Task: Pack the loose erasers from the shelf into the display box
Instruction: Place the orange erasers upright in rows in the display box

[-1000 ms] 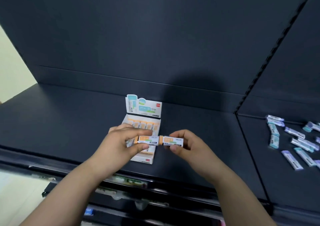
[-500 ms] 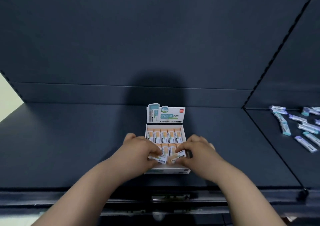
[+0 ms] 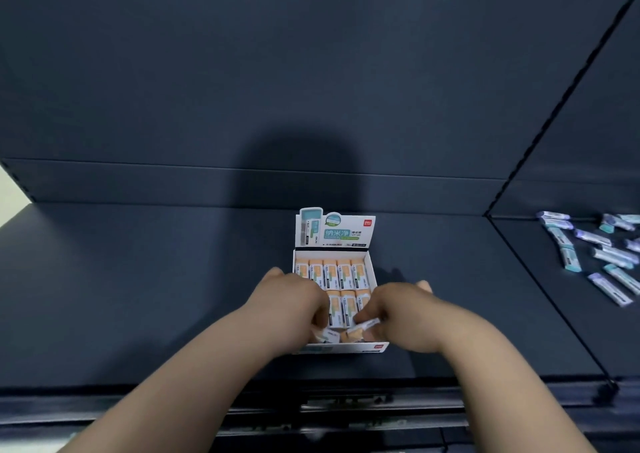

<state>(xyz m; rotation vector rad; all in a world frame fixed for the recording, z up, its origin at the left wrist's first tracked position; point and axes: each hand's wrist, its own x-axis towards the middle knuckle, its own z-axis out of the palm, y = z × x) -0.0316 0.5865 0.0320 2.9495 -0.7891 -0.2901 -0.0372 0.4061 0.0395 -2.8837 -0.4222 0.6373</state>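
Observation:
A white display box (image 3: 373, 272) with an upright printed header card stands open on the dark shelf, centre. Several orange-and-white erasers (image 3: 330, 272) fill its back row, and more lie in the front row. My left hand (image 3: 294, 305) pinches one orange eraser (image 3: 327, 335) at the box's front left. My right hand (image 3: 398, 308) pinches another orange eraser (image 3: 356, 331) beside it, tilted over the front row. Both hands cover the box's near corners.
Several loose blue, teal and purple erasers (image 3: 595, 251) lie scattered on the neighbouring shelf section at the right, past a divider line (image 3: 540, 296). The shelf's front edge (image 3: 242, 393) runs below my forearms. A dark back panel rises behind the box.
A second ago both hands held the two erasers end to end above the box. They have since come down into the box's front row, and the view has shifted left to centre the box.

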